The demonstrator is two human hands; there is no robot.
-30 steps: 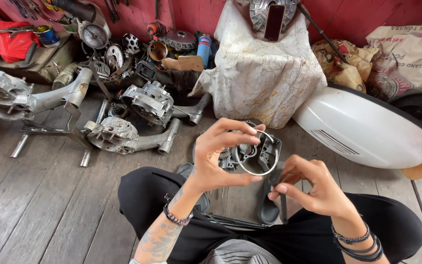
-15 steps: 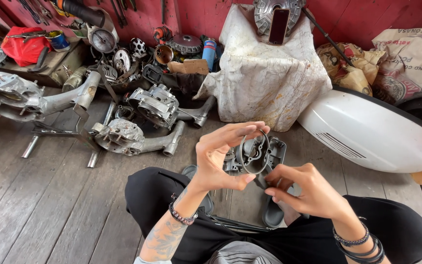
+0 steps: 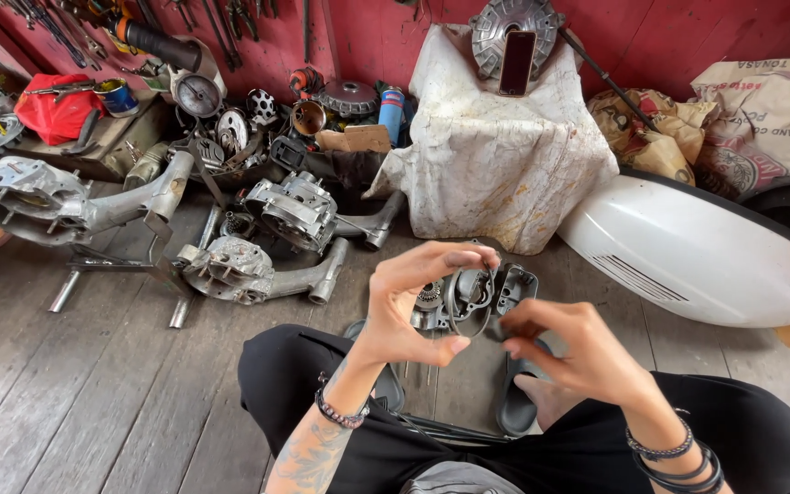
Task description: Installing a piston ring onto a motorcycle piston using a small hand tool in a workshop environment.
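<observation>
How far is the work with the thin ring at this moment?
Done: three engine casings lie stripped on the plank floor. In hand: left hand and right hand pinch a thin dark ring above a grey engine part. Left: the ring is not yet seated on anything.

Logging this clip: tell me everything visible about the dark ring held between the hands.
The ring is a thin, dark loop, rubber by its look, bent slightly out of round. It hangs in the air, pinched by the left hand and the right hand, in front of a grey metal engine cover on the wooden floor.
</observation>
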